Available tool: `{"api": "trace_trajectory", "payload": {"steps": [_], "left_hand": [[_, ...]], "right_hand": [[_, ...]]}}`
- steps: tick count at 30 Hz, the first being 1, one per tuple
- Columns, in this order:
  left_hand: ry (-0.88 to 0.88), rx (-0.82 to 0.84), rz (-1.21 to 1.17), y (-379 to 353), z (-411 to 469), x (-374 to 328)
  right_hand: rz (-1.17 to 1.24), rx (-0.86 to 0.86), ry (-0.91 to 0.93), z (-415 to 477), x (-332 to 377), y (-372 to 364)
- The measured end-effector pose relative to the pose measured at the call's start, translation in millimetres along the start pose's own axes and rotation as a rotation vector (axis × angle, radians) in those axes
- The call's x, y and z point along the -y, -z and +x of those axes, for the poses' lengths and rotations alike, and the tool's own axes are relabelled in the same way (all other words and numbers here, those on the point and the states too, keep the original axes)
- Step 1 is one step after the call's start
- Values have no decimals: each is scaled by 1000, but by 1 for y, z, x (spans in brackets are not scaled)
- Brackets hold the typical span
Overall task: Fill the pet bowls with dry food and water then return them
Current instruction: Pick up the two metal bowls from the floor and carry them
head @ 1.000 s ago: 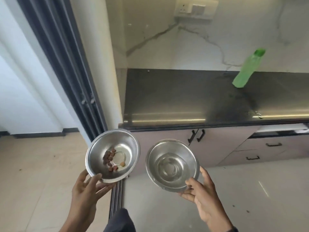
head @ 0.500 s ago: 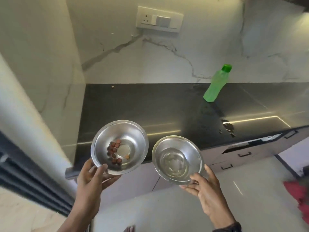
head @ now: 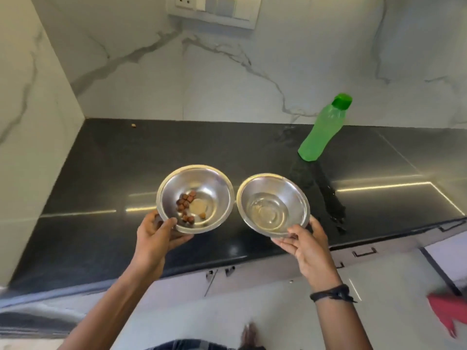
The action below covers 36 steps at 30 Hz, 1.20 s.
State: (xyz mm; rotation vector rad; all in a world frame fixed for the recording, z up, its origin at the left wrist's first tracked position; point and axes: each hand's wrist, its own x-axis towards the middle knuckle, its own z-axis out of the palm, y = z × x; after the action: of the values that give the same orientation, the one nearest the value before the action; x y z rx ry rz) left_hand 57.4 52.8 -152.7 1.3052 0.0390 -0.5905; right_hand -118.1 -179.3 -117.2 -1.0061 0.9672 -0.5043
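L hand [head: 158,234] gripped round steel bowl w/ brown kibble [head: 194,199], centre frame; R hand [head: 304,245] pinched rim of round steel bowl w/ water [head: 273,204] beside it, both above black desk [head: 126,168]. Green plastic bottle [head: 322,130] upper right.

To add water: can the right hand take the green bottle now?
Probably not yet: the right hand grips the water bowl. The green bottle stands behind it on the counter with nothing between.

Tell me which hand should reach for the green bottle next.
Right, probably: the green bottle stands on the counter beyond the right hand, though that hand grips the water bowl and must set it down first.
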Motion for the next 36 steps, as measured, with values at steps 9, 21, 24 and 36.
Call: {"api": "trace_trajectory", "payload": {"steps": [9,21,24,36], "left_hand": [[-35,-203,-102,-119,27,38],[-57,-319,-147,-175,57,59],[-67,-331,-130,-178,64,59],[-22,-298,-31,-172,85,51]], "right_hand": [[2,99,-25,124,54,44],[7,113,-94,194,62,46],[1,103,-106,202,60,42],[-17,85,-139,214,51,27]]}}
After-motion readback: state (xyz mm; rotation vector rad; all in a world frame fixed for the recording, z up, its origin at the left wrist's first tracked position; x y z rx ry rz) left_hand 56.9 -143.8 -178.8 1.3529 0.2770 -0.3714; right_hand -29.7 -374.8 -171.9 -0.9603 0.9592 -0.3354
